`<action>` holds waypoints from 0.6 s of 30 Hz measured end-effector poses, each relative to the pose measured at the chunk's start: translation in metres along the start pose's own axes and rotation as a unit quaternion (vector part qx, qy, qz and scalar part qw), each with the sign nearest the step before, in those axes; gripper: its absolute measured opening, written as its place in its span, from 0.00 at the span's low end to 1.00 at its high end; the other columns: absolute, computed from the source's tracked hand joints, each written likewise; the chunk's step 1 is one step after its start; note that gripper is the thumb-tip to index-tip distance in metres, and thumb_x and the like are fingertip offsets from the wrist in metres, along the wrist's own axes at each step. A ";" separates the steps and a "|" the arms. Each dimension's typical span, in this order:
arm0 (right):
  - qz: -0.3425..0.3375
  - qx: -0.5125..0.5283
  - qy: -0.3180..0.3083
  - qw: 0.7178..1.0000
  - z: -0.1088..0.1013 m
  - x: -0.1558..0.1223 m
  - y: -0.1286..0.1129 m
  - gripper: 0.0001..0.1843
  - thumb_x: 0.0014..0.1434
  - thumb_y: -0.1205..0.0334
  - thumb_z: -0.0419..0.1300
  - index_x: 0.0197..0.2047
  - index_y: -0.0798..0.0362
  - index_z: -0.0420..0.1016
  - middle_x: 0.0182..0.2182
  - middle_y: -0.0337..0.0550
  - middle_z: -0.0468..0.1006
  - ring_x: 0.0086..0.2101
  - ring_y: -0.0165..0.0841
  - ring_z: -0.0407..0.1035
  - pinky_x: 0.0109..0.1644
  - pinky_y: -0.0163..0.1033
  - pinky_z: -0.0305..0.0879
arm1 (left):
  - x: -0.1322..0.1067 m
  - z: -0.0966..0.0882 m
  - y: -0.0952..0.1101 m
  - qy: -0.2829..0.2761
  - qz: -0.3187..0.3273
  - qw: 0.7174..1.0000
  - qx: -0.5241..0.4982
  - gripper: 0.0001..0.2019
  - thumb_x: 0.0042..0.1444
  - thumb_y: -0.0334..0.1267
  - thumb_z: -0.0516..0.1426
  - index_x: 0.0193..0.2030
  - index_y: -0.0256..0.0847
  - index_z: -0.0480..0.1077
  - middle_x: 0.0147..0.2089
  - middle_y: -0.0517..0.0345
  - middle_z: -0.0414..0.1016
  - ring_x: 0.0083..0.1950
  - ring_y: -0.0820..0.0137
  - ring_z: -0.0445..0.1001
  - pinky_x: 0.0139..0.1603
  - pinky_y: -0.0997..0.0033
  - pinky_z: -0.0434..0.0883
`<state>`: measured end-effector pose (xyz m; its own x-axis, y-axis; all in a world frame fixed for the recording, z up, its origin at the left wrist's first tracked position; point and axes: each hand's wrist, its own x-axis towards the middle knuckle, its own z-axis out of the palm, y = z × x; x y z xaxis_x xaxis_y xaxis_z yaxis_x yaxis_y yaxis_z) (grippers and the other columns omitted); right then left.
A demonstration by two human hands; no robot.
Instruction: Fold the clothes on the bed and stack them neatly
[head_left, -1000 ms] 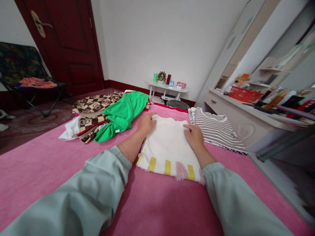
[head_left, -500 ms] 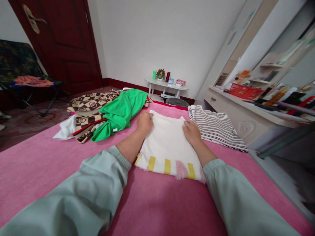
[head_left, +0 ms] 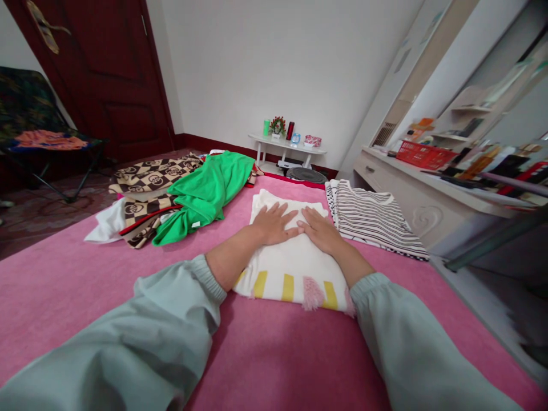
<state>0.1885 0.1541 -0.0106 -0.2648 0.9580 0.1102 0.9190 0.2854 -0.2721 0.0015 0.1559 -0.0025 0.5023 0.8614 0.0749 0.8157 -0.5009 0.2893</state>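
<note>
A folded white top [head_left: 295, 262] with yellow blocks and pink tassels along its near edge lies on the pink bed cover [head_left: 265, 354]. My left hand [head_left: 274, 224] rests flat on its upper part, fingers spread. Beside it my right hand [head_left: 319, 228] also presses flat on the fabric, its fingers stretched out and the thumbs of both hands close together. The hands partly cover the upper half of the top. Just to the right lies a folded black-and-white striped shirt [head_left: 370, 214] on other folded clothing.
A loose heap with a green garment [head_left: 214, 182] and a brown checked garment [head_left: 158, 177] lies at the left. Beyond the bed stands a small white table [head_left: 286, 144]. A dresser [head_left: 394, 188] with a red basket [head_left: 423, 155] is on the right, a folding chair [head_left: 47, 137] far left.
Both hands have let go of the top's upper corners and moved inward, now lying flat on its middle. The view has shifted slightly.
</note>
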 end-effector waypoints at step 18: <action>0.129 -0.095 0.012 0.987 0.003 -0.007 -0.003 0.43 0.64 0.38 0.36 0.69 0.66 0.45 0.68 0.59 0.41 0.67 0.42 0.35 0.68 0.46 0.35 | -0.015 -0.003 -0.007 0.006 -0.137 0.989 0.046 0.43 0.55 0.68 0.33 0.71 0.43 0.44 0.73 0.47 0.34 0.73 0.53 0.32 0.69 0.49 0.38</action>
<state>0.1867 0.1469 -0.0133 -0.0108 0.9965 0.0834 0.9937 0.0200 -0.1099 -0.0122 0.1463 -0.0031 0.2548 0.9668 0.0177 0.9440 -0.2527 0.2124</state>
